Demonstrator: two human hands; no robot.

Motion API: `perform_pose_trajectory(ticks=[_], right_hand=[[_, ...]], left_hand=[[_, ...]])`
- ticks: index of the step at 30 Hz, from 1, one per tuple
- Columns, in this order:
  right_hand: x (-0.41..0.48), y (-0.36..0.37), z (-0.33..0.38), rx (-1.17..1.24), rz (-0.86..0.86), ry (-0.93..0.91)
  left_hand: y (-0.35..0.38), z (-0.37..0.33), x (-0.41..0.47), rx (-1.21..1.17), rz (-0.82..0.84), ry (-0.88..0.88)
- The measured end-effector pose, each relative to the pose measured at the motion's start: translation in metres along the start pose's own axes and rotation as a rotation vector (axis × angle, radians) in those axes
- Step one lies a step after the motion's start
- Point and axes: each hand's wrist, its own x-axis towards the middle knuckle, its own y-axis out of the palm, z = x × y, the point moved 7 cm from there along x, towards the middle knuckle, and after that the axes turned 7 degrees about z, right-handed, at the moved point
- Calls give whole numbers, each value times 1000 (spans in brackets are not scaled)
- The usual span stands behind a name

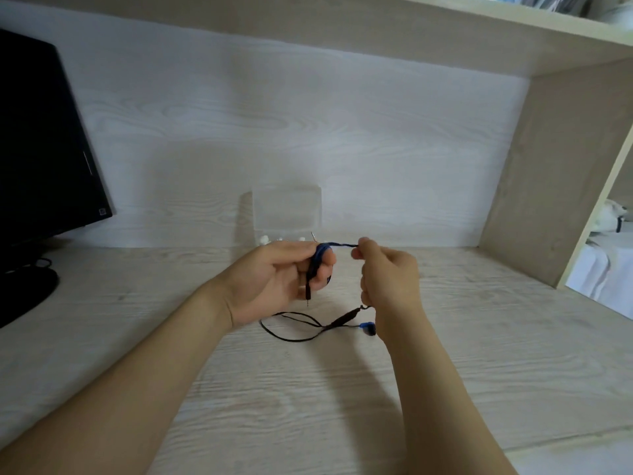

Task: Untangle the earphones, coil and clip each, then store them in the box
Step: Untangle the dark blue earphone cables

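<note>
Coiling the blue earphone cable (320, 257) in front of the clear box (287, 209), on the camera's side of it and above the counter (137, 303). Holding the wound turns in the left hand (284, 279), fingers curled round them and thumb pressing on top, with the jack plug (308, 293) dangling beneath. Pinching the taut strand in the right hand (387, 279), just right of the coil, thumb and forefinger closed on it. Leaving the dark tail (291, 332) lying on the counter further out from the box, under both hands, with the inline remote (344, 318) and a blue earbud (368, 329) on it.

Judging the coil as only partly wound. Probably best going on by:
- keeping the tension light and even
- laying each turn beside the last, never crossing
- letting the strand slide through the pinch, so that twists are running out toward the earbud
- lifting the remote clear before it snags
- keeping the thumb down against the turns springing off

Seeing no clip plainly; the small white pieces (263, 240) at the box's front are too blurred for naming
</note>
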Motion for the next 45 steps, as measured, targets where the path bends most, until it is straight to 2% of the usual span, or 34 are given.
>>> perform_pose_trajectory(ticks=[6,10,12,15,20,24,27,31,34,37,39,41,43,45], right_hand=[[-3,18,-2,-464,113,-116],[-6,32,-4,-588,299,-58],[-13,41,-1,-518,396,-48],[-21,46,5,-274,465,-6],[-18,27,15,55,329,-41],[-14,20,1,295,304,97],[-7,17,-11,422,281,188],[-4,12,-16,200,219,157],[-6,18,-19,61,254,149],[-10,28,-20,-60,368,180],[-14,36,-20,-143,457,179],[-17,43,-17,-186,511,155],[-19,47,-12,-142,530,122],[-20,46,-3,-55,492,74]], left_hand=[[-13,-10,2,9,-193,124],[-25,-7,3,203,-282,127],[-29,-6,1,374,-326,106],[-20,-10,-1,619,-310,103],[-17,-4,4,786,-235,58],[-16,1,6,757,-211,28],[-12,2,5,556,-156,20],[-5,0,4,199,-78,42],[-10,-5,5,151,-162,104],[-20,-9,6,112,-277,157],[-25,-11,4,177,-335,187],[-30,-14,2,420,-397,200],[-31,-17,0,673,-432,199],[-32,-15,-1,771,-435,163]])
